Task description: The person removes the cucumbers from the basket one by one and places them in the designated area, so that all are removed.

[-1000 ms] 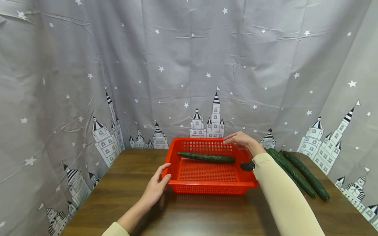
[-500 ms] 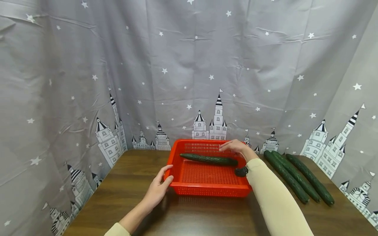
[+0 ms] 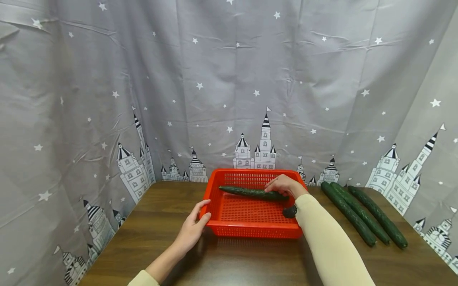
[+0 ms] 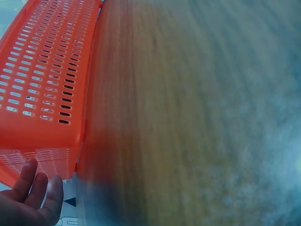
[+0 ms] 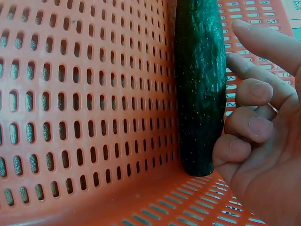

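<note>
A red perforated plastic basket (image 3: 250,225) stands on the table with one dark green cucumber (image 3: 237,191) lying across its back half. My left hand (image 3: 190,231) rests against the basket's left end, and the left wrist view has its fingers (image 4: 52,193) extended along the outer wall. My right hand (image 3: 285,185) reaches into the basket over the cucumber's right part. Seen from the right wrist, its loosely bent fingers (image 5: 249,125) are right at the cucumber's side, not wrapped round it.
Three more cucumbers (image 3: 361,212) lie side by side on the wooden table (image 3: 168,198), right of the basket. A grey curtain (image 3: 214,99) printed with castles and stars hangs behind and beside the table.
My right hand has moved from above the basket's back right rim down and forward onto the cucumber's right part. The left hand stays at the basket's left end.
</note>
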A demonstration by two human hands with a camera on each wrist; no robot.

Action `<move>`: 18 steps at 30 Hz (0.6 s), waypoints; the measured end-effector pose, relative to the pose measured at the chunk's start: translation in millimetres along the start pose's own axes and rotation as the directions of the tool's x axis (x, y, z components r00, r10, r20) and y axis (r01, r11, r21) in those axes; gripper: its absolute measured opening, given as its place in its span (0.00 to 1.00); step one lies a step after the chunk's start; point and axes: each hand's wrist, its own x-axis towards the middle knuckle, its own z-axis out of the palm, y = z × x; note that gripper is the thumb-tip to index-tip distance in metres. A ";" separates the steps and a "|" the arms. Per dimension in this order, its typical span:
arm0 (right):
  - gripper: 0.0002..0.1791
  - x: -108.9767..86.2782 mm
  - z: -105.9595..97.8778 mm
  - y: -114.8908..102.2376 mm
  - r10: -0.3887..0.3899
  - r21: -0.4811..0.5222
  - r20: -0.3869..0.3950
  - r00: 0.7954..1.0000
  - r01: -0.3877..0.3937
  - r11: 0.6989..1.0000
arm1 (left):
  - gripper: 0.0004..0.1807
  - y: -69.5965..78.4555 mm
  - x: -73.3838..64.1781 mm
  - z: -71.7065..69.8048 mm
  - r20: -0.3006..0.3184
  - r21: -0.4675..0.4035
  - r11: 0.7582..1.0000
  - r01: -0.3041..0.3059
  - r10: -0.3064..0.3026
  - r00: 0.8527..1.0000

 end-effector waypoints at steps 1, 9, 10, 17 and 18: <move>0.17 0.2 0.4 -0.3 0.001 -0.006 -0.002 1.000 -0.001 1.000 | 0.24 0.0 0.1 0.0 -0.002 0.004 1.000 0.004 -0.004 1.000; 0.17 1.2 1.7 -3.1 0.022 -0.099 -0.026 0.999 -0.024 0.995 | 0.24 -0.6 1.9 -0.2 -0.008 0.028 1.000 0.001 -0.001 1.000; 0.17 1.5 2.3 -2.8 0.021 -0.108 -0.028 0.999 -0.024 0.994 | 0.24 -1.0 2.0 -0.3 -0.009 0.030 1.000 0.001 -0.001 1.000; 0.13 -0.4 4.1 -0.8 0.009 -0.151 -0.028 1.000 -0.013 0.989 | 0.25 -2.7 1.5 0.3 -0.011 0.026 1.000 -0.001 0.001 1.000; 0.12 -1.3 3.9 -0.8 0.011 -0.154 -0.022 1.000 -0.014 0.988 | 0.25 -2.8 1.5 0.5 -0.010 0.026 1.000 -0.001 0.002 1.000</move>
